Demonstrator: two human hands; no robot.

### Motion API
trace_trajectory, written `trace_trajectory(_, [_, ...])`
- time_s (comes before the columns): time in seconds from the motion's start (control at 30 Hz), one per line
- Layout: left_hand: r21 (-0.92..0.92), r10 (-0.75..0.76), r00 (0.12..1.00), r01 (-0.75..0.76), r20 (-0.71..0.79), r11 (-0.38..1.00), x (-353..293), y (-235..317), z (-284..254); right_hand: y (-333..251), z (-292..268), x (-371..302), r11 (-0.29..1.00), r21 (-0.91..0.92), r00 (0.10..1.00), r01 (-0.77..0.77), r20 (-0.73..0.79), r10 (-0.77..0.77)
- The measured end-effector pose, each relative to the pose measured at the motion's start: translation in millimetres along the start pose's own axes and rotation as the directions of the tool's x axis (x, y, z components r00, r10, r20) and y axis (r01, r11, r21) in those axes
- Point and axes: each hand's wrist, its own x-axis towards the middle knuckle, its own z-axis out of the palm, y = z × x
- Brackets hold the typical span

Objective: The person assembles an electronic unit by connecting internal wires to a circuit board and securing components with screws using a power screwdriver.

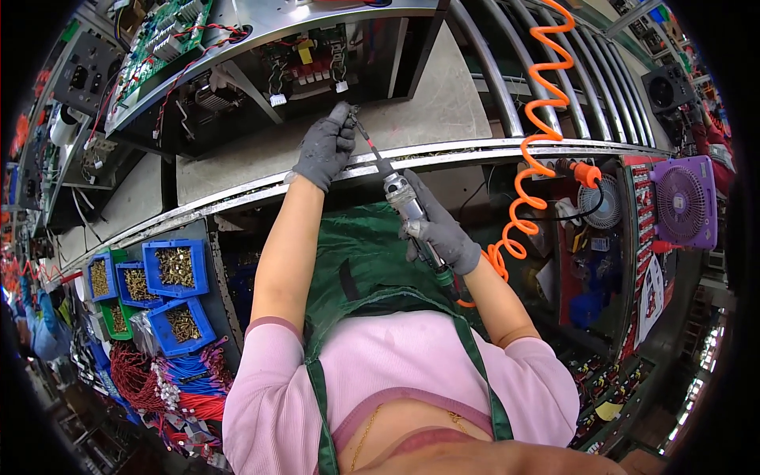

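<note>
In my right hand (445,233), gloved in grey, is a pneumatic screwdriver (405,199), its long bit slanting up and left. My left hand (326,146), also in a grey glove, is closed with thumb and fingertips together at the tip of the bit. Something small and dark shows at those fingertips, too small to name. Just beyond them stands an open-fronted metal chassis (317,17) with circuit parts, wires and white connectors (278,100) hanging inside. A green circuit board (162,46) with red and black wires lies on its top left.
A coiled orange air hose (546,103) hangs at the right, before metal rollers (582,87). Blue bins (176,267) of screws and bundles of red and blue wires (194,378) sit at the left. A purple fan (682,202) stands far right. A metal rail (261,190) edges the bench.
</note>
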Motion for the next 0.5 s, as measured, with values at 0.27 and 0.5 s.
trace_trajectory(0.27, [0.611,0.146,0.989,-0.121,0.009,0.782,-7,19,18,5,-9,-4,0.998,0.056,0.999,0.014,0.03,-0.016])
trace_trajectory(0.5, [0.639,0.125,0.991,-0.13,0.053,0.758,-11,21,30,-2,-7,-6,0.968,0.25,0.993,0.017,0.109,-0.046])
